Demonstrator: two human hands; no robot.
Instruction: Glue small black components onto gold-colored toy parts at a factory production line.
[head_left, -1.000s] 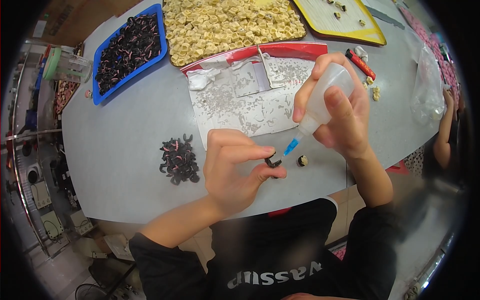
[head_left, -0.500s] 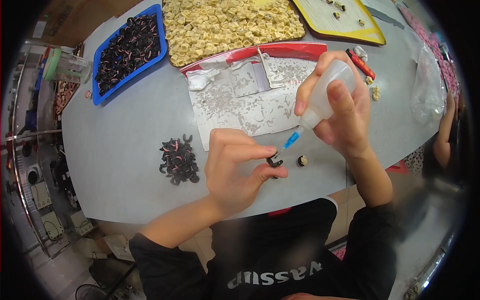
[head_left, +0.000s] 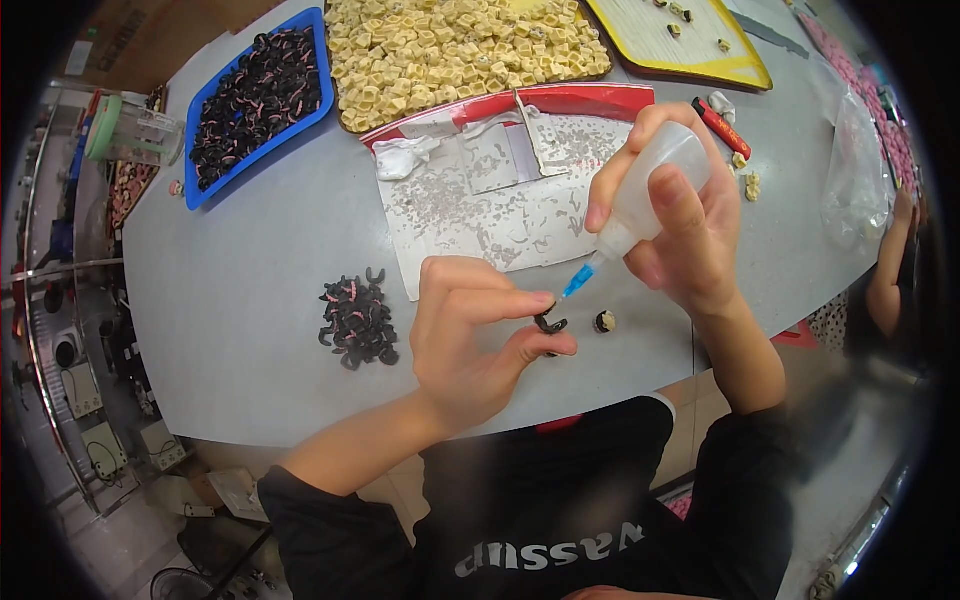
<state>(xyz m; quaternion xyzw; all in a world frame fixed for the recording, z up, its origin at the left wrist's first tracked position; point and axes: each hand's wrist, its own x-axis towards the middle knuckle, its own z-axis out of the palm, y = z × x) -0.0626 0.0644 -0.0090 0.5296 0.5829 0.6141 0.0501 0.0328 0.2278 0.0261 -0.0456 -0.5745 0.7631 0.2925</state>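
Between the thumb and index finger of my left hand [head_left: 475, 335] is a small black curved piece [head_left: 549, 323]. My right hand [head_left: 690, 215] grips a translucent squeeze bottle [head_left: 650, 185], tipped down to the left. Its blue needle tip [head_left: 579, 281] points at the upper end of the curved piece, at or very near its surface; I cannot tell if they touch. Just right of my left fingertips lies a small black and cream piece [head_left: 604, 321] on the table. A pile of similar black curved pieces [head_left: 358, 320], some with pink, lies left of my left hand.
A blue tray [head_left: 322, 95] of black and pink pieces stands far left. A tray heaped with cream pieces [head_left: 460, 55] is at the back, with a yellow tray [head_left: 755, 75] beside it. Stained white paper [head_left: 430, 235], a red-handled tool [head_left: 722, 130] and a plastic bag [head_left: 855, 190] lie around.
The bottle in my right hand has shifted very slightly left, bringing its blue tip a little nearer the curved piece. My left hand stays nearly still.
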